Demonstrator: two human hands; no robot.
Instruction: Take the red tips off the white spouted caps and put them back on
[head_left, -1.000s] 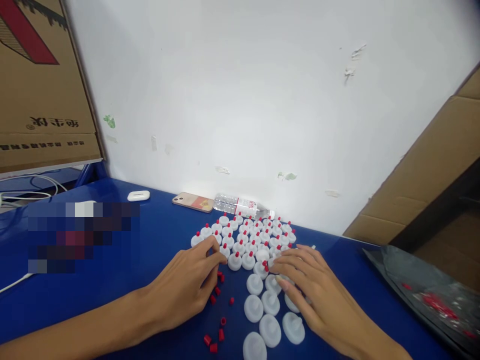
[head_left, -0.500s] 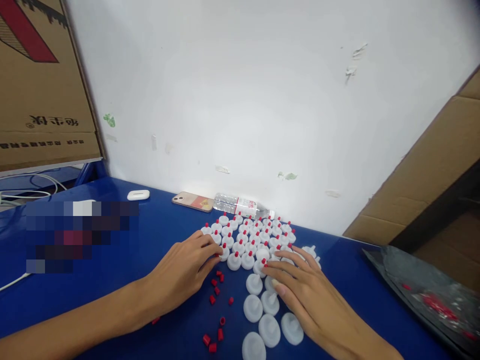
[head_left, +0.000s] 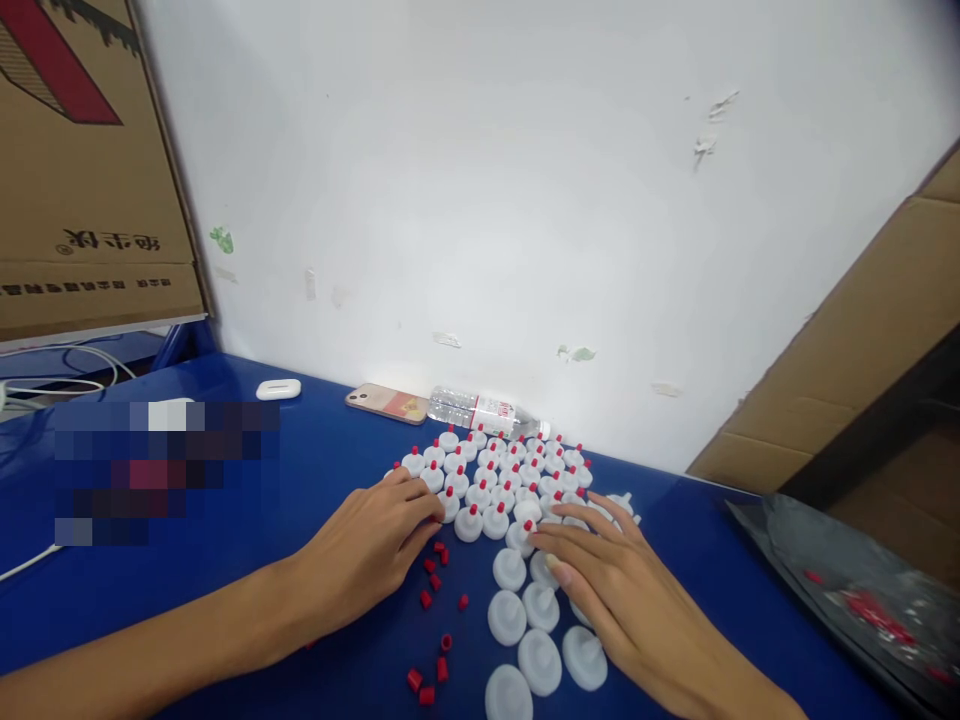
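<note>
My left hand [head_left: 382,525] is closed, its thumb and fingertips drawn together beside the left edge of a cluster of white disc-shaped pieces with nozzles [head_left: 469,523]. Whatever is between those fingertips is hidden. Small red caps sit on the nozzles of most pieces in the cluster. My right hand [head_left: 622,575] lies with fingers spread over the cluster's right side, index fingertip by a red-capped white piece [head_left: 519,538]. Below it stand several uncapped white pieces [head_left: 539,660]. Loose red caps [head_left: 426,599] are scattered on the blue table between my hands.
A clear plastic bottle [head_left: 491,412] lies behind the cluster, beside a phone [head_left: 386,402] and a white earphone case [head_left: 278,390]. A dark bag [head_left: 847,590] containing red bits is at right. Cardboard boxes [head_left: 832,330] flank the white wall. A pixelated patch covers part of the left.
My left hand has shifted very slightly, and the red spot seen at its fingertips is now out of sight. My right hand stays over the white pieces, its index fingertip marginally farther right.
</note>
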